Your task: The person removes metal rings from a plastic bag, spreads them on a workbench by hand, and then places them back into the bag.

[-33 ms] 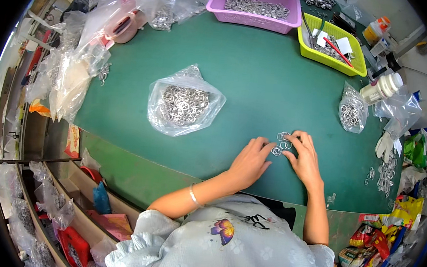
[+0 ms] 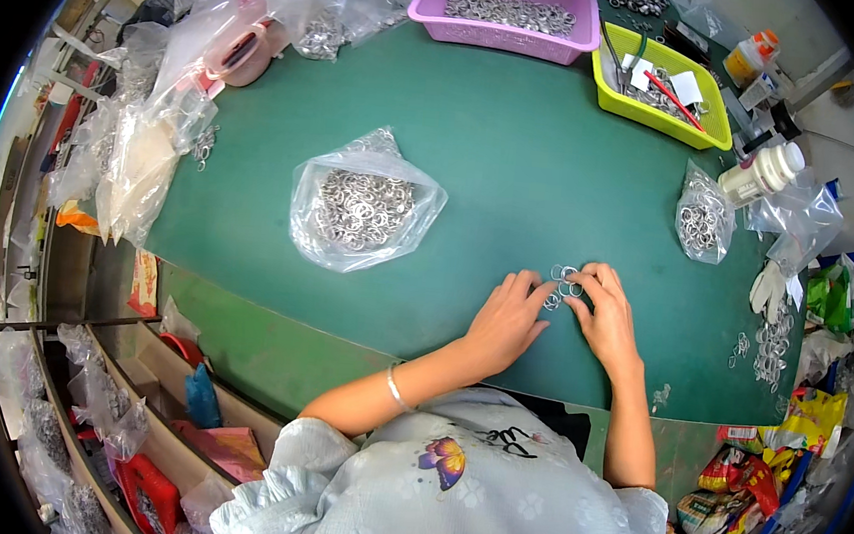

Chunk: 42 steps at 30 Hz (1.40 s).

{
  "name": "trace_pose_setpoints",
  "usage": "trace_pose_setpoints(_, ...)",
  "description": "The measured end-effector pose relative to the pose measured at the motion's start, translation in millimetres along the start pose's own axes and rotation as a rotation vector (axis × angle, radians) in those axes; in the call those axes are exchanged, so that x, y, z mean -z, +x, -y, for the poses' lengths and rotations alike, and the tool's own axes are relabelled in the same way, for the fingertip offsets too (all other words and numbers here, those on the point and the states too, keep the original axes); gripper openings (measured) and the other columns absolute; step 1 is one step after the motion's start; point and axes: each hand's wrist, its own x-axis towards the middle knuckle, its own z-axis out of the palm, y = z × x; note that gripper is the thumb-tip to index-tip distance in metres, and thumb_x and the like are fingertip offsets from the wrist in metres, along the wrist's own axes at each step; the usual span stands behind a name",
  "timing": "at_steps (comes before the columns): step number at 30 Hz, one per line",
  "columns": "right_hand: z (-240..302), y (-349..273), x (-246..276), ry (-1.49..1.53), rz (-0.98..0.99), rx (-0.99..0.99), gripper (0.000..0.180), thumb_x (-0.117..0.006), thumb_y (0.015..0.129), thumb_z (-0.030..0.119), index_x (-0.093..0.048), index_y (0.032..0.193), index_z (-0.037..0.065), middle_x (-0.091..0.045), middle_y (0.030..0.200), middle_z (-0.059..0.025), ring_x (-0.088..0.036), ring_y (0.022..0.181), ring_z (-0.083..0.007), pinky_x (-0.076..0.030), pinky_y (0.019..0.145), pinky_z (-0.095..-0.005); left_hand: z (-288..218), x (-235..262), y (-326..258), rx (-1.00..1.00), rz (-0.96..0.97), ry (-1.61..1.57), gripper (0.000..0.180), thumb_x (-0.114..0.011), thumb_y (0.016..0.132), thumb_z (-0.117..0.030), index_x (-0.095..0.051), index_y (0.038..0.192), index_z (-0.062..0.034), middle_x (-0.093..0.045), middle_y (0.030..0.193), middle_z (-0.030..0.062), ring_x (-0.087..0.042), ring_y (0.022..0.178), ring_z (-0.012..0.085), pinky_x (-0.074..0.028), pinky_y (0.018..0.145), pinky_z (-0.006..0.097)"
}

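Note:
A small cluster of silver metal rings [image 2: 552, 301] lies on the green tabletop close to the front edge, between my hands. My left hand [image 2: 506, 318] rests at its left side, fingers stretched out and thumb apart, index fingertip against the rings. From the right, my right hand [image 2: 606, 316] curves its index finger and thumb around a ring in the cluster. The fingertips partly cover the rings, so how firmly they grip is hard to see. Farther left, an open clear plastic bag [image 2: 415, 228] bulges with similar rings.
A purple basket [image 2: 505, 36] and a yellow-green basket [image 2: 659, 122] of metal parts stand at the back. On the right are a bagged lot of rings [image 2: 701, 226], a white bottle [image 2: 763, 175] and loose rings [image 2: 772, 349]. Plastic bags [image 2: 145, 159] crowd the left edge.
The rings between my fingers have shifted slightly and lie closer together by my right index finger. Both hands stay in nearly the same place, and the whole view has moved a little.

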Motion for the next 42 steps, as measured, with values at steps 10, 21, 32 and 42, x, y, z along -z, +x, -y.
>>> trace_pose_setpoints(10,-24.5,-20.0,9.2,0.448,-0.176,-0.360,0.006,-0.065,0.078,-0.003,-0.059,0.079,-0.003,-0.051,0.069,-0.0058,-0.043,0.055,-0.0109,-0.037,0.051,-0.0249,19.1,0.6,1.6,0.000,-0.147,-0.107,0.013,-0.057,0.079,0.006,-0.056,0.090,0.0010,-0.053,0.096,0.0136,-0.057,0.078,0.0311,-0.047,0.066,0.036)
trace_pose_setpoints(21,-11.5,-30.5,21.3,0.211,-0.323,-0.369,0.010,-0.061,0.080,-0.005,-0.060,0.089,-0.001,-0.051,0.072,-0.0016,-0.044,0.060,-0.0086,-0.037,0.055,-0.0226,16.6,7.5,5.7,0.045,-0.126,0.133,0.020,-0.065,0.076,-0.001,-0.059,0.095,0.0006,-0.055,0.090,0.0105,-0.052,0.082,0.0289,-0.042,0.075,0.038)
trace_pose_setpoints(32,13.5,-23.0,-0.1,0.459,-0.117,-0.380,0.010,-0.057,0.083,-0.004,-0.060,0.092,0.000,-0.055,0.072,0.0021,-0.040,0.059,-0.0035,-0.033,0.052,-0.0190,28.4,20.3,-5.9,0.475,-0.245,-0.618,0.014,-0.057,0.085,0.003,-0.060,0.098,0.0037,-0.066,0.084,0.0104,-0.063,0.070,0.0143,-0.048,0.057,0.024)
trace_pose_setpoints(42,14.5,-25.7,-6.9,0.455,-0.112,-0.357,0.013,-0.054,0.084,-0.006,-0.063,0.092,-0.004,-0.058,0.071,-0.0082,-0.053,0.060,-0.0124,-0.042,0.055,-0.0246,26.9,35.2,-11.0,0.653,-0.116,-1.313,0.022,-0.057,0.087,0.000,-0.057,0.108,0.0051,-0.065,0.098,0.0166,-0.065,0.084,0.0195,-0.054,0.077,0.028)
